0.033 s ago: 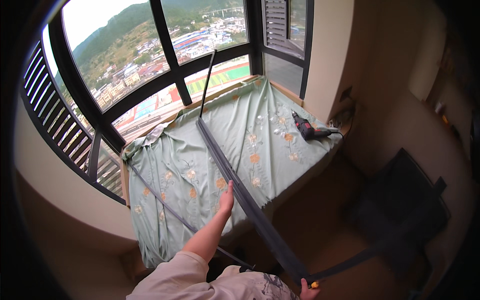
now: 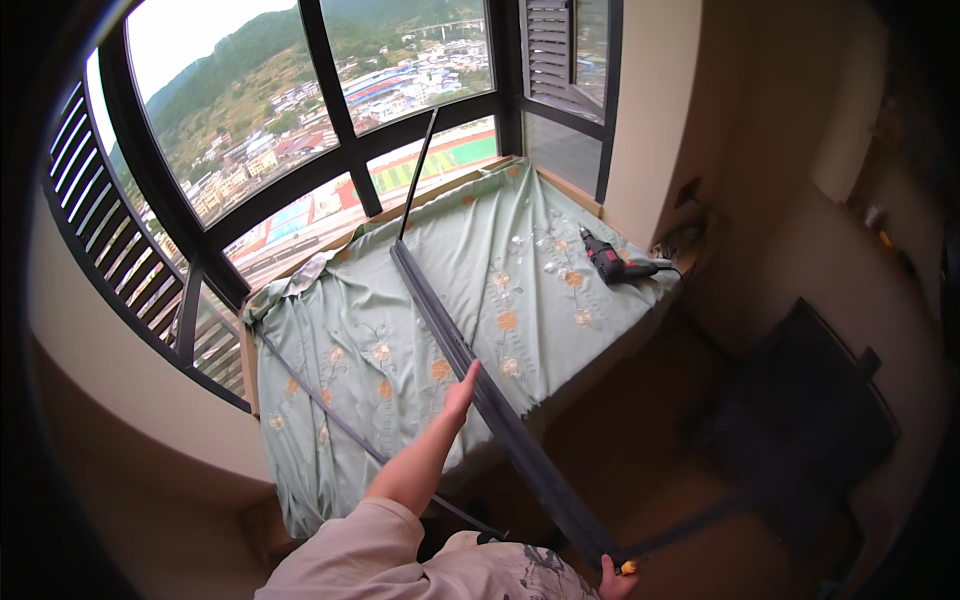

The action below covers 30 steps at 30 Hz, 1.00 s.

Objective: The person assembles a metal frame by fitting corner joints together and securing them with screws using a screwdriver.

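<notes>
A long dark grey rail (image 2: 510,425) slants across the windowsill, from the middle of the cloth down to the lower right. My left hand (image 2: 460,395) grips its left side about midway, thumb lying along the top; the other fingers are mostly hidden. Low in the picture, my right hand (image 2: 617,578) is closed at the rail's near end. Beside those fingers shows a small yellow piece (image 2: 628,567), too small to name. From that end a dark strip (image 2: 690,525) runs off to the right, blurred. A thin black rod (image 2: 420,170) sticks out past the rail's far end.
A pale green flowered cloth (image 2: 540,300) covers the sill under the rail. A black and red power drill (image 2: 610,258) lies on it at right. Another thin grey strip (image 2: 340,420) crosses the cloth's left. Large windows stand behind; a dark flat object (image 2: 800,410) is at right.
My left hand has shifted slightly to the right on the rail. The dark strip at the lower right has dropped and now reaches less far up toward the dark flat object.
</notes>
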Motion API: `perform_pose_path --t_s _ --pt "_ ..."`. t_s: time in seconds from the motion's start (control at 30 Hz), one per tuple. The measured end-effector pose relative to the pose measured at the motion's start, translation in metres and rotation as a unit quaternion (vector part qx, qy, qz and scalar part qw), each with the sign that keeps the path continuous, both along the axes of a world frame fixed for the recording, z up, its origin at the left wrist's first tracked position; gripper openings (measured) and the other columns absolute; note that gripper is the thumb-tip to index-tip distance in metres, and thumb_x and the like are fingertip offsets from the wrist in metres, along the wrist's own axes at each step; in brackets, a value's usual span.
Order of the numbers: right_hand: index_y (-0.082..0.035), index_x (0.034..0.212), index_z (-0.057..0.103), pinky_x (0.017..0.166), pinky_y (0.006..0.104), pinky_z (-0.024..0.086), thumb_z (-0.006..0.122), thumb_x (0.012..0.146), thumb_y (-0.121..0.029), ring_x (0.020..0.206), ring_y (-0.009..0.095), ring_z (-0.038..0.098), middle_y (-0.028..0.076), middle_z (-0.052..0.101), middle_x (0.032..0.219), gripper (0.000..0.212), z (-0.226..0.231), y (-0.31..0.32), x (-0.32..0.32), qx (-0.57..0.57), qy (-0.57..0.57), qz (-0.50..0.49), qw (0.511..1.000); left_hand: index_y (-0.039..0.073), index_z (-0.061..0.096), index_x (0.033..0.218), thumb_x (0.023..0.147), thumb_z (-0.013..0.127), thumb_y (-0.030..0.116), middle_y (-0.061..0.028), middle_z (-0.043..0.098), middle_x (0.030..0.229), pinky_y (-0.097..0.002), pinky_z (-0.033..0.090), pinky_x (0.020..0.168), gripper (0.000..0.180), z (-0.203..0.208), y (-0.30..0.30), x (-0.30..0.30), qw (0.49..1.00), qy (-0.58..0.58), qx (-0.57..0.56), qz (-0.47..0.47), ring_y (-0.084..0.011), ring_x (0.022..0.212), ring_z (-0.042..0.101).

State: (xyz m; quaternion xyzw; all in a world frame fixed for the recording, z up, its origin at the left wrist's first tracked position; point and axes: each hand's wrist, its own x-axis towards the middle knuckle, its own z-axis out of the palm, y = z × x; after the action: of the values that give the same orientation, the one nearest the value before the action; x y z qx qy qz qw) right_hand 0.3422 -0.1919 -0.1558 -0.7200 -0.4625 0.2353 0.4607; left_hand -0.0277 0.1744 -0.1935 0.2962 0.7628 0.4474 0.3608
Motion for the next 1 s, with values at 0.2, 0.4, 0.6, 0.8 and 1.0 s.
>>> perform_pose_path --t_s 0.2,0.4,0.6,0.8,1.0 --pt "0.004 0.092 0.068 0.074 0.0369 0.054 0.080 0.082 -0.017 0.079 0.024 0.067 0.014 0.071 0.088 0.027 -0.009 0.005 0.001 0.005 -0.050 -0.011 0.999 0.000 0.067 0.113 0.071 0.080 0.050 -0.0104 0.068 0.108 -0.0363 0.049 0.078 0.067 -0.024 0.024 0.003 0.984 -0.092 -0.141 -0.065 -0.0223 0.093 0.063" --pt "0.004 0.097 0.069 0.079 0.0355 0.054 0.080 0.082 -0.009 0.086 0.022 0.068 0.015 0.071 0.095 0.023 -0.017 0.001 -0.003 -0.051 -0.096 -0.014 0.994 0.003 0.063 0.098 0.075 0.074 0.039 -0.0049 0.060 0.090 -0.0352 0.046 0.072 0.044 -0.001 0.019 0.029 0.962 -0.238 -0.135 -0.001 -0.0166 0.084 0.057" --pt "0.003 0.110 0.066 0.089 0.0341 0.055 0.071 0.086 0.003 0.099 0.025 0.068 0.014 0.071 0.104 0.024 0.019 0.012 -0.018 -0.135 -0.160 -0.022 0.977 0.018 0.050 0.085 0.079 0.059 0.044 0.0029 0.042 0.078 -0.0326 0.041 0.069 0.028 -0.011 0.006 0.011 0.944 -0.270 -0.178 -0.070 -0.0106 0.069 0.041" --pt "0.002 0.102 0.062 0.102 0.0433 0.047 0.067 0.072 0.015 0.115 0.030 0.061 0.019 0.066 0.110 0.033 0.006 0.014 -0.011 0.064 0.124 -0.043 0.989 0.020 0.051 0.083 0.081 0.059 0.039 0.0057 0.048 0.077 -0.0307 0.041 0.071 0.020 -0.006 0.001 -0.002 0.922 -0.345 -0.156 -0.084 -0.0072 0.073 0.050" --pt "-0.003 0.097 0.063 0.089 0.0397 0.055 0.075 0.073 0.008 0.101 0.025 0.067 0.014 0.070 0.102 0.030 0.005 0.016 -0.015 0.048 0.094 -0.059 0.993 0.014 0.055 0.090 0.079 0.065 0.040 0.0043 0.043 0.081 -0.0339 0.043 0.070 0.030 -0.006 -0.017 0.010 0.926 -0.278 -0.207 -0.150 -0.0098 0.074 0.041"
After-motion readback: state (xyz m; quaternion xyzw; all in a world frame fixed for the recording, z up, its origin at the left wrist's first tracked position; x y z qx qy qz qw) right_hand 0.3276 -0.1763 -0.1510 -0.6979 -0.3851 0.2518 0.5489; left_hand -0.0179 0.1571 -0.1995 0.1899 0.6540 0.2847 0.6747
